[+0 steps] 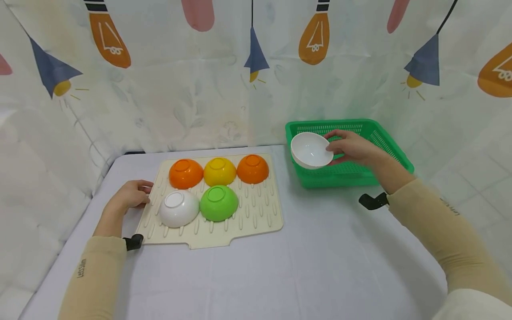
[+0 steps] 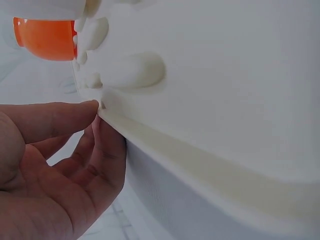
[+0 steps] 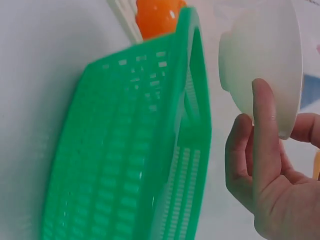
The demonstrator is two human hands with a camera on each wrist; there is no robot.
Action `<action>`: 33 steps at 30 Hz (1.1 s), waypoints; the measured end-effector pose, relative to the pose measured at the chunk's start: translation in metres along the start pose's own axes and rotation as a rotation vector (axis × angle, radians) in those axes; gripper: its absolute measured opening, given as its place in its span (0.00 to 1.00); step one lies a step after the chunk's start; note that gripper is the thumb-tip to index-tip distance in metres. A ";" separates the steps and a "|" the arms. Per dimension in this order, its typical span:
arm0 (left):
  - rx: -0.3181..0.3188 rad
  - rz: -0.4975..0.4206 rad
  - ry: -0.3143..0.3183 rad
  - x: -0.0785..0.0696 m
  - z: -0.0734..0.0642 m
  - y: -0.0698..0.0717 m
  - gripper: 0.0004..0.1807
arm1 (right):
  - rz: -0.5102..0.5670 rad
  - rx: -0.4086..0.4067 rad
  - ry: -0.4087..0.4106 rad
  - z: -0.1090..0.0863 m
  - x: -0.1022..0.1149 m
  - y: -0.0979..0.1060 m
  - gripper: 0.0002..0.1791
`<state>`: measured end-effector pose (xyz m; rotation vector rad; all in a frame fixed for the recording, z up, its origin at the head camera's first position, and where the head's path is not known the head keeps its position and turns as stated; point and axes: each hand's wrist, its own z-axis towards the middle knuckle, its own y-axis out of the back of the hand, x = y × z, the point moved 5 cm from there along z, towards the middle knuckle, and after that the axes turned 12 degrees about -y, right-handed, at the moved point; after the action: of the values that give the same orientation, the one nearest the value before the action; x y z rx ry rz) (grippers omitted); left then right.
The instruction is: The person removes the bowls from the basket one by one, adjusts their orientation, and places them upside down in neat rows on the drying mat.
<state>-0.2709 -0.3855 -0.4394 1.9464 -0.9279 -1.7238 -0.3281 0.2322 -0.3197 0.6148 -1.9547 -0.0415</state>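
Observation:
My right hand pinches a white bowl by its rim, above the left part of a green basket. In the right wrist view the bowl is on its side, with fingers along its outer wall. My left hand pinches the left edge of a cream draining board, thumb and fingertips meeting at that edge in the left wrist view. Upside down on the board sit an orange bowl, a yellow bowl, another orange bowl, a white bowl and a green bowl.
A pale cloth covers the table. Behind it hangs a curtain printed with lamps and bulbs. The green basket stands at the back right, apart from the draining board. Black straps stick out near both wrists.

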 end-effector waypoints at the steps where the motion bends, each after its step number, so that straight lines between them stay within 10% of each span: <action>1: 0.000 0.000 -0.003 0.000 0.000 0.000 0.34 | 0.014 0.014 -0.002 0.000 0.001 -0.005 0.26; 33: 0.028 0.014 -0.013 -0.011 -0.007 0.000 0.37 | 0.065 0.178 -0.011 0.010 0.016 -0.121 0.24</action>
<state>-0.2647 -0.3792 -0.4298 1.9441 -0.9728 -1.7262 -0.2934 0.1184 -0.3465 0.6676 -2.0014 0.1709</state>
